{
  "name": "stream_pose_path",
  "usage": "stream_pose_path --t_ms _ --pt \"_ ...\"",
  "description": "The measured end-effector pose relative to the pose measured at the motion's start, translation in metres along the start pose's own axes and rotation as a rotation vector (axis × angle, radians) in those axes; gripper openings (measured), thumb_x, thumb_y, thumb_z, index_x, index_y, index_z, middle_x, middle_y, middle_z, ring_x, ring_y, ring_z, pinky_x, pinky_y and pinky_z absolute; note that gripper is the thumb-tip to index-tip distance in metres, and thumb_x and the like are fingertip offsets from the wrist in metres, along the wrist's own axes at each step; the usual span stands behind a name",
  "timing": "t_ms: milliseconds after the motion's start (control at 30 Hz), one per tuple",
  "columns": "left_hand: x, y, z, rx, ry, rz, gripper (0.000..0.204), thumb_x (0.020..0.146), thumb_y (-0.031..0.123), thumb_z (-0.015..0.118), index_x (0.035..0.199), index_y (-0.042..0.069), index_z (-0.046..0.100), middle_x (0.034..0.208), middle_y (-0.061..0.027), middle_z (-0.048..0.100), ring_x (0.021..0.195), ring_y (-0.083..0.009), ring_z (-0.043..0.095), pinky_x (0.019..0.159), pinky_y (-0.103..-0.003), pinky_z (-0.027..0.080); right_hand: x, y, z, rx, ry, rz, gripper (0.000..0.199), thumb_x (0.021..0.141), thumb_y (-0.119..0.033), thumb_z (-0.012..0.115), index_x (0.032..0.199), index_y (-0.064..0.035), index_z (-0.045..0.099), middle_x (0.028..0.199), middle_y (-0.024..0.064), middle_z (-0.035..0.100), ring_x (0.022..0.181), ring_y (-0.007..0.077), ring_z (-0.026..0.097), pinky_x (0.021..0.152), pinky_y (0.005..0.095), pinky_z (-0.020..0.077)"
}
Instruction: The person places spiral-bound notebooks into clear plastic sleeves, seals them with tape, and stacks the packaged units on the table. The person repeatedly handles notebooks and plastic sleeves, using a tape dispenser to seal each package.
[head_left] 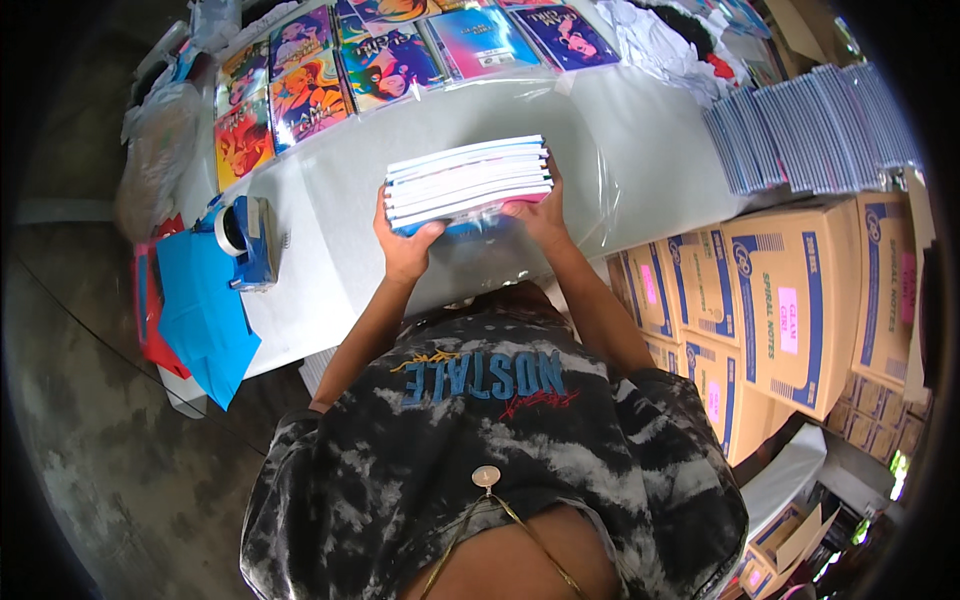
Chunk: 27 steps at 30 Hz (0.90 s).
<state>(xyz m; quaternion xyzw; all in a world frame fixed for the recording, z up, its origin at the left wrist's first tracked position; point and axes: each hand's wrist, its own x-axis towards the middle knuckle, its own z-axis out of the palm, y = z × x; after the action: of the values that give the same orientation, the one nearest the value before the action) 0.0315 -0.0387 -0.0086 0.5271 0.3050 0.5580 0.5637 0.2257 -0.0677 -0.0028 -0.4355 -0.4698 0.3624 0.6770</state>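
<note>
A: Hands first. What does each hold?

B: Both are on 1 stack of notebooks point(468, 182), white page edges facing the camera. Left hand point(405, 243) is closed around the stack's near left corner, thumb on the front edge, fingers underneath. Right hand point(540, 205) clamps the right end, thumb low, fingers out of sight behind the stack.

A: Where does the stack sit?

B: Over the middle of the white table point(330, 200), above a sheet of clear plastic wrap point(560, 130) that spreads under and behind it. Resting or lifted slightly, I cannot tell (the fisheye flattens the height).

A: Surroundings, left side?

B: A blue tape dispenser point(248, 240) stands near the table's left edge, well apart from the stack. Beside it, blue paper sheets point(200, 310) hang off the edge, over something red.

A: Far edge?

B: A row of colourful illustrated covers point(380, 60) lies along the back of the table, each in glossy wrapping.

A: Right side?

B: A fanned row of spiral notebooks point(810, 130) stands on top of tan cardboard cartons point(790, 300), stacked just beside the table, at least 2 layers deep. A crumpled white cloth or bag point(660, 40) lies at the far right of the table.
</note>
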Motion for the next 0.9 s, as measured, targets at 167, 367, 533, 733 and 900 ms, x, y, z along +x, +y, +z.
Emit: stream_pose_path --t_ms 167,367,533,733,900 --pt "-0.002 0.003 0.003 0.061 0.066 0.111 0.091 0.061 0.056 0.078 0.118 -0.003 0.038 0.108 -0.0083 0.053 0.1 -0.0166 0.051 0.087 -0.03 0.041 0.007 0.005 -0.004 0.204 -0.019 0.053 0.094 0.047 -0.049 0.087 0.113 0.0011 0.043 0.102 0.008 0.056 0.098 0.017 0.054 0.088 0.0313 0.0423" --pt "-0.038 -0.04 -0.017 0.334 0.061 0.163 0.09 0.057 0.049 0.083 0.113 -0.002 0.035 0.104 -0.0094 0.053 0.098 -0.018 0.052 0.085 -0.031 0.042 -0.011 0.027 -0.015 0.008 -0.128 -0.086 0.096 0.044 -0.05 0.087 0.114 0.0014 0.044 0.103 0.0078 0.058 0.095 0.0175 0.057 0.084 0.0314 0.046" --pt "-0.036 -0.036 -0.016 0.774 -0.251 -0.287 0.055 0.064 0.032 0.082 0.105 0.001 0.062 0.106 -0.0143 0.064 0.098 -0.0239 0.061 0.086 -0.034 0.047 -0.028 0.064 -0.03 -0.131 -0.246 0.119 0.091 0.045 -0.042 0.089 0.114 0.0013 0.047 0.103 0.0096 0.062 0.087 0.0206 0.062 0.075 0.0328 0.0513" --pt "-0.01 0.003 0.01 0.588 0.129 -0.293 0.07 0.067 0.045 0.076 0.109 -0.007 0.054 0.094 -0.0185 0.066 0.088 -0.0235 0.064 0.079 -0.033 0.05 0.026 0.0 -0.012 -0.568 -0.222 0.103 0.064 0.064 -0.053 0.076 0.088 0.0044 0.062 0.077 0.0185 0.063 0.075 0.028 0.064 0.066 0.0369 0.0495" --pt "0.035 -0.024 -0.013 0.562 0.028 -0.827 0.075 0.072 0.062 0.063 0.097 -0.009 0.063 0.09 -0.0189 0.066 0.085 -0.022 0.063 0.076 -0.03 0.048 0.058 0.053 -0.02 -0.736 -0.365 0.778 0.086 0.069 -0.078 0.047 0.064 0.0053 0.064 0.061 0.0198 0.059 0.069 0.0317 0.063 0.064 0.0406 0.0456"
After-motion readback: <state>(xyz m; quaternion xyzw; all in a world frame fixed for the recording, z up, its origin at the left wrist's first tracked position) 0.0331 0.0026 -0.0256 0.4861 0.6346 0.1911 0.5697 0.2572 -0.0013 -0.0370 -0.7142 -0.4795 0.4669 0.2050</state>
